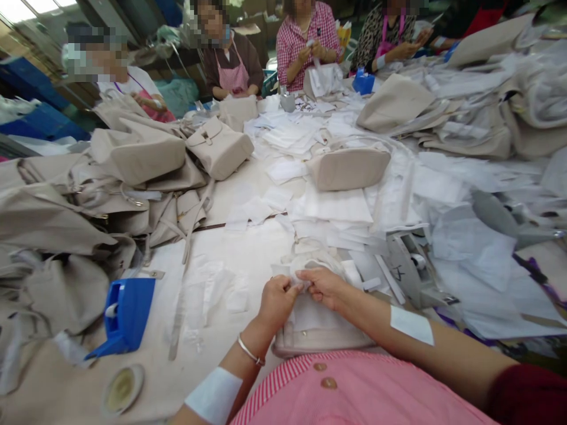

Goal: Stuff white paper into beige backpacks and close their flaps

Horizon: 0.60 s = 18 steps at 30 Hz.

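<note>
My left hand (pixel 277 301) and my right hand (pixel 324 286) meet over a beige bag (pixel 316 333) that lies at the table's near edge against my pink apron. Both pinch a small white paper piece (pixel 297 282) on top of the bag, fingertips touching each other. A thin bracelet circles my left wrist, and white tape patches stick to both forearms. White paper wrapping covers part of the bag under my hands.
A blue tape dispenser (pixel 126 313) sits left, a grey dispenser (pixel 411 268) right. Beige bags pile at left (pixel 137 154) and far right; one bag (pixel 348 167) stands mid-table among loose white paper sheets. Several seated people work at the far side.
</note>
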Available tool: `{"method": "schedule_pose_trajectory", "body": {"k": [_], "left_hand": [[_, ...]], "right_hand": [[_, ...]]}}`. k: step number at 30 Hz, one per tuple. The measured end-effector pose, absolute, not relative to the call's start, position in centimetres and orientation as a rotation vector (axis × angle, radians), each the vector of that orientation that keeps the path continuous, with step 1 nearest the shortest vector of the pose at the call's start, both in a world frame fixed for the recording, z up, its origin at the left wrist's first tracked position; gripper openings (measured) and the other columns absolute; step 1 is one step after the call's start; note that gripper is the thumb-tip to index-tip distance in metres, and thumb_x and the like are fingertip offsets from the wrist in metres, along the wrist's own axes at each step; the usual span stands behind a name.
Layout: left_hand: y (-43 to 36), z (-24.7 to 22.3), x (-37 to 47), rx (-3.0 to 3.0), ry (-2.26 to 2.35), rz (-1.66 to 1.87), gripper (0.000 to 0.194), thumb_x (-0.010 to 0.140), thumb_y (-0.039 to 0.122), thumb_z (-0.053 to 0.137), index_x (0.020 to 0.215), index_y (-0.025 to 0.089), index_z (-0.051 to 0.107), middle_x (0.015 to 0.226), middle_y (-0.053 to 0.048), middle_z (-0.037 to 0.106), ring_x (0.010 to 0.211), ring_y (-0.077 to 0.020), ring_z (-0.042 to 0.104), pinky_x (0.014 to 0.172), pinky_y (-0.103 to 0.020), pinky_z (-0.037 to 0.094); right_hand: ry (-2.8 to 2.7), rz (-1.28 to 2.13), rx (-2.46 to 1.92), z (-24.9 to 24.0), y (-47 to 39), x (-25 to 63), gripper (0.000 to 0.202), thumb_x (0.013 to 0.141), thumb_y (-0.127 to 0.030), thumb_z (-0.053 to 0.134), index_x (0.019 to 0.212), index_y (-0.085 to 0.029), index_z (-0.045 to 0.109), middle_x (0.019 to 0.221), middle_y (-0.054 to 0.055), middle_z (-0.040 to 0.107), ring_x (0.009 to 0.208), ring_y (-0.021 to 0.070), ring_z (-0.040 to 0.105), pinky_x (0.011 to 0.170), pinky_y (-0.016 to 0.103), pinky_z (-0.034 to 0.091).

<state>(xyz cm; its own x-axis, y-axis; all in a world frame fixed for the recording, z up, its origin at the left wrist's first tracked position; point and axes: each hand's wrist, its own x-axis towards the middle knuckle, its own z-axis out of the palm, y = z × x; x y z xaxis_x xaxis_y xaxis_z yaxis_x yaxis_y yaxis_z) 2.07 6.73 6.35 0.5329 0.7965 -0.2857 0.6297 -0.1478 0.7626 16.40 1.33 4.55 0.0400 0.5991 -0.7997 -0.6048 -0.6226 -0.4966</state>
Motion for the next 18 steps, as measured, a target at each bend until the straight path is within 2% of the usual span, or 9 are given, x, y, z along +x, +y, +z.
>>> {"method": "schedule_pose_trajectory", "body": {"k": [3, 5, 7, 10, 12, 15, 18], "left_hand": [[6.4, 6.7, 1.1, 2.016, 1.092, 0.213, 0.021, 0.074, 0.025, 0.064, 0.058, 0.019, 0.052, 0.062, 0.003, 0.045, 0.061, -0.0129, 0.042, 0.062, -0.026, 0.031], [6.3, 7.0, 0.1, 2.052, 1.142, 0.255, 0.007, 0.075, 0.026, 0.064, 0.077, 0.019, 0.063, 0.073, -0.001, 0.053, 0.070, -0.0156, 0.049, 0.069, -0.027, 0.036], [6.3, 7.1, -0.9, 2.039, 1.270, 0.210, 0.019, 0.077, 0.034, 0.064, 0.088, 0.018, 0.065, 0.076, -0.003, 0.057, 0.072, -0.0174, 0.052, 0.070, -0.028, 0.037], [6.4, 6.8, -1.7, 1.993, 1.329, -0.069, 0.032, 0.077, 0.049, 0.061, 0.067, 0.018, 0.063, 0.060, -0.002, 0.055, 0.059, -0.0164, 0.050, 0.060, -0.028, 0.032], [6.5, 6.5, -1.8, 1.958, 1.308, -0.187, 0.036, 0.074, 0.050, 0.062, 0.056, 0.019, 0.058, 0.051, 0.000, 0.052, 0.052, -0.0150, 0.047, 0.055, -0.027, 0.028], [6.2, 6.9, -1.5, 1.856, 1.360, -0.144, 0.029, 0.069, 0.040, 0.066, 0.052, 0.018, 0.056, 0.047, 0.003, 0.048, 0.050, -0.0132, 0.045, 0.052, -0.026, 0.027], [5.2, 8.5, -1.3, 1.745, 1.395, 0.085, 0.028, 0.070, 0.038, 0.065, 0.055, 0.017, 0.057, 0.049, 0.004, 0.046, 0.051, -0.0112, 0.043, 0.052, -0.024, 0.028]], "right_hand": [[-0.104, 1.672, -1.467, 4.3, 1.5, 16.1, 0.024, 0.067, -0.030, 0.067, 0.067, -0.019, 0.046, 0.046, -0.009, 0.037, 0.038, 0.0043, 0.027, 0.037, 0.020, 0.013], [-0.161, 1.658, -1.491, 4.1, 1.4, 16.1, 0.025, 0.067, -0.031, 0.066, 0.066, -0.019, 0.044, 0.046, -0.009, 0.036, 0.038, 0.0044, 0.026, 0.038, 0.020, 0.012], [-0.190, 1.656, -1.517, 3.8, 1.3, 16.2, 0.026, 0.067, -0.032, 0.066, 0.066, -0.020, 0.043, 0.046, -0.010, 0.033, 0.038, 0.0045, 0.025, 0.038, 0.020, 0.011], [-0.236, 1.683, -1.554, 3.4, 1.1, 16.3, 0.027, 0.067, -0.033, 0.066, 0.067, -0.020, 0.042, 0.047, -0.009, 0.034, 0.039, 0.0044, 0.025, 0.039, 0.021, 0.011], [-0.270, 1.707, -1.572, 3.3, 1.0, 16.3, 0.028, 0.068, -0.034, 0.066, 0.068, -0.020, 0.042, 0.048, -0.009, 0.035, 0.040, 0.0044, 0.025, 0.039, 0.021, 0.012], [-0.309, 1.677, -1.606, 3.3, 0.7, 16.5, 0.029, 0.068, -0.035, 0.068, 0.069, -0.021, 0.042, 0.048, -0.010, 0.034, 0.040, 0.0046, 0.027, 0.039, 0.021, 0.013], [-0.309, 1.640, -1.607, 3.4, 0.6, 16.8, 0.029, 0.068, -0.035, 0.067, 0.069, -0.021, 0.042, 0.046, -0.010, 0.033, 0.039, 0.0046, 0.026, 0.039, 0.021, 0.013]]}}
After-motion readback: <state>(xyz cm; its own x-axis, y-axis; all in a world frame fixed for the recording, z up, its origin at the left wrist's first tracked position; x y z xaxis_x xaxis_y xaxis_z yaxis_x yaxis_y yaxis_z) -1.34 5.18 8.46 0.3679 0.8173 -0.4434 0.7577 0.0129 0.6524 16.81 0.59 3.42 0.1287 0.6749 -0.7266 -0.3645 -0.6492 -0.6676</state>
